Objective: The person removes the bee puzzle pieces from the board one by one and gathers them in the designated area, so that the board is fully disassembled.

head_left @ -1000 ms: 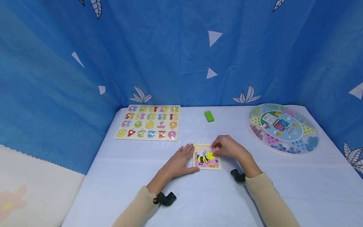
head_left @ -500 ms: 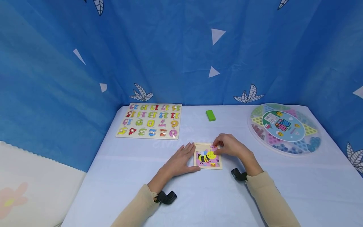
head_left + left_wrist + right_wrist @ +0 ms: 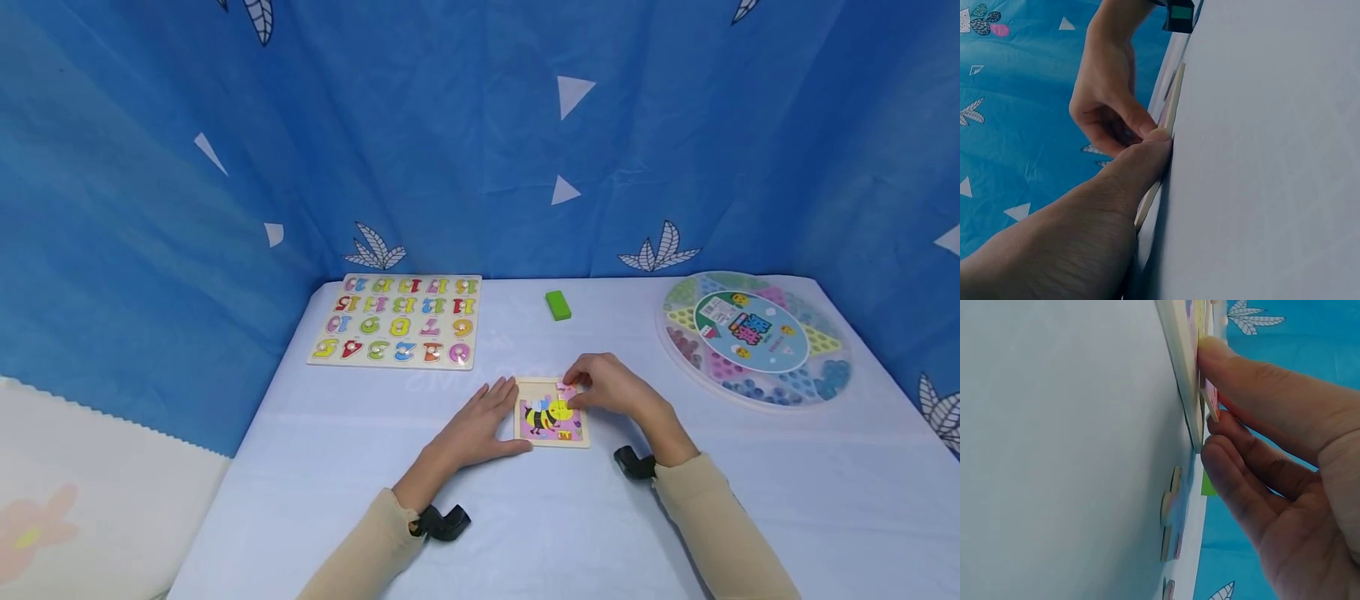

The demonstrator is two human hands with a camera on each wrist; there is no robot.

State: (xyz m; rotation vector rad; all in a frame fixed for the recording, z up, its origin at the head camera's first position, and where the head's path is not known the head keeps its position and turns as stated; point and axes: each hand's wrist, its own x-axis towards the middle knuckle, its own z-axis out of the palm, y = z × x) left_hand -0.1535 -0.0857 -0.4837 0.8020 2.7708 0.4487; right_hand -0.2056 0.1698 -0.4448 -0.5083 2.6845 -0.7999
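A small wooden bee jigsaw puzzle (image 3: 551, 421) lies in its pale tray before me, with bare wood showing along the upper part. My left hand (image 3: 472, 429) rests along the tray's left side, fingers straight, its thumb at the near edge. In the left wrist view that thumb (image 3: 1147, 150) touches the tray's edge. My right hand (image 3: 611, 385) is over the upper right corner and pinches a pink jigsaw piece (image 3: 1211, 405) between thumb and fingers. The piece is tilted against the tray; the fingers partly hide it.
Loose jigsaw pieces (image 3: 1172, 515) lie on the table beyond the tray in the right wrist view. A number board (image 3: 393, 322) stands back left, a green block (image 3: 558, 305) at the back, and a round bead box (image 3: 753, 337) at back right.
The pink piece under my right fingers has shifted slightly at the tray's upper right corner. Both hands stay nearly in place; the head view has moved a little.
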